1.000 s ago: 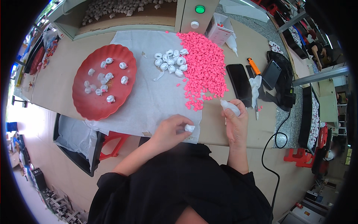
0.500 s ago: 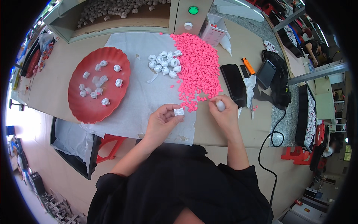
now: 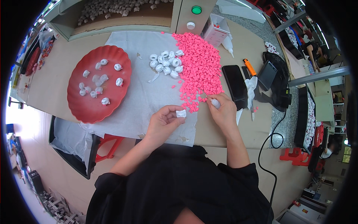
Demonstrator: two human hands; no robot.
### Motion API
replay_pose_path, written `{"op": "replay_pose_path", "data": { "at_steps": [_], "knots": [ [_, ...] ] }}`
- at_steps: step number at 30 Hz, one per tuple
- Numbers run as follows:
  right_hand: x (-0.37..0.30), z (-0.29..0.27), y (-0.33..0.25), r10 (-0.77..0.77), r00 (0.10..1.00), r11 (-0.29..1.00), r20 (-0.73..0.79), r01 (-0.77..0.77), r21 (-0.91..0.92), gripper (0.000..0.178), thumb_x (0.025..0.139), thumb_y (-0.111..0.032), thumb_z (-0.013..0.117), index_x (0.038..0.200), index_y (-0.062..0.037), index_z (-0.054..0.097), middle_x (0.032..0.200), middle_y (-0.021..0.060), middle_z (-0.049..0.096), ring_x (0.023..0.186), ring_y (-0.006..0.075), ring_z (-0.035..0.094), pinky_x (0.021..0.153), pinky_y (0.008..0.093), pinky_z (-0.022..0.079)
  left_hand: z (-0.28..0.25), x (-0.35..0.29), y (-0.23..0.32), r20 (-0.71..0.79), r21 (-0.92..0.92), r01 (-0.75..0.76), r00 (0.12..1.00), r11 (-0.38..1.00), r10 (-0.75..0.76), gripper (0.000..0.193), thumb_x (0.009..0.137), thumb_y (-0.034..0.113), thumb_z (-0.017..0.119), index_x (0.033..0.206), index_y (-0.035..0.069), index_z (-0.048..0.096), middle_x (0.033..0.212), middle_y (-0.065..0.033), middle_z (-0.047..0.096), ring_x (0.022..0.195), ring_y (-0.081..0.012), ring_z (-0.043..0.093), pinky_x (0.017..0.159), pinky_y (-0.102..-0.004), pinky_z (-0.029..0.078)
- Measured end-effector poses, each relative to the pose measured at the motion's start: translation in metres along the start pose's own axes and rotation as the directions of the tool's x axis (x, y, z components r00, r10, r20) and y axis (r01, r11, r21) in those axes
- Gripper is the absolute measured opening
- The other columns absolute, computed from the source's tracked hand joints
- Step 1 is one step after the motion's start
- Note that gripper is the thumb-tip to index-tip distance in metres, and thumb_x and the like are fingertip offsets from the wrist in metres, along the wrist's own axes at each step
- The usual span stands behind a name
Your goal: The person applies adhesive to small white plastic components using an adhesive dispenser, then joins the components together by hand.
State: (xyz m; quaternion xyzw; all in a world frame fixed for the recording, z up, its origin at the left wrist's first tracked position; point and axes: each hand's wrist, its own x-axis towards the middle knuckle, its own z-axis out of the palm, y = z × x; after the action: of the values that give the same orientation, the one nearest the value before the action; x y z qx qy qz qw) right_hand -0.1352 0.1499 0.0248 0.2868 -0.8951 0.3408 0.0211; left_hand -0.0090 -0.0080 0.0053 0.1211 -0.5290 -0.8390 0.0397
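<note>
My left hand pinches a small white piece with a squarish outline between thumb and fingertips, above the white sheet's front edge. To the right, my right hand is closed round a smooth white rounded object, mostly hidden by the fingers. Its fingertips are at the lower right end of a large spread of small pink pieces. Left of that spread lies a cluster of white ring-like pieces. A red scalloped dish at the left holds several similar white pieces, some with pink on them.
On the right lie a black phone, an orange-handled tool, a crumpled white tissue and a second dark phone. A white nozzle bottle leans beside a white box. Behind stands a cabinet with a green button.
My right hand has moved slightly left and up, bringing its fingertips to the pink pieces, and the white object in it has tilted. My left hand keeps its pinch almost in place.
</note>
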Motion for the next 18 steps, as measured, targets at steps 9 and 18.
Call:
{"op": "replay_pose_path", "data": {
  "at_steps": [9,18],
  "knots": [
    [-0.006,-0.003,-0.007,0.051,0.998,0.985,0.047,-0.043,-0.167,0.018,0.070,-0.018,0.062,0.076,-0.0013,0.061,0.070,0.0126,0.057,0.068,0.0283,0.057,0.059,0.0357,0.044,0.000,0.000,0.001,0.001,0.016,0.001,1.000,1.000,-0.001,0.025,0.078,-0.001,0.057,0.101,-0.002,0.049,0.090,-0.0069,0.056,0.083,-0.0119,0.055,0.074,-0.0241,0.046],
    [-0.003,-0.016,0.001,-0.015,0.999,1.000,0.046,0.014,0.021,0.014,0.068,-0.010,0.065,0.079,-0.0024,0.062,0.076,0.0111,0.059,0.066,0.0261,0.057,0.060,0.0314,0.044,0.000,-0.001,0.000,-0.006,0.010,0.001,1.000,1.000,-0.001,0.025,0.077,-0.003,0.056,0.101,-0.003,0.049,0.090,-0.0059,0.056,0.082,-0.0102,0.054,0.071,-0.0222,0.046]
  ]
}}
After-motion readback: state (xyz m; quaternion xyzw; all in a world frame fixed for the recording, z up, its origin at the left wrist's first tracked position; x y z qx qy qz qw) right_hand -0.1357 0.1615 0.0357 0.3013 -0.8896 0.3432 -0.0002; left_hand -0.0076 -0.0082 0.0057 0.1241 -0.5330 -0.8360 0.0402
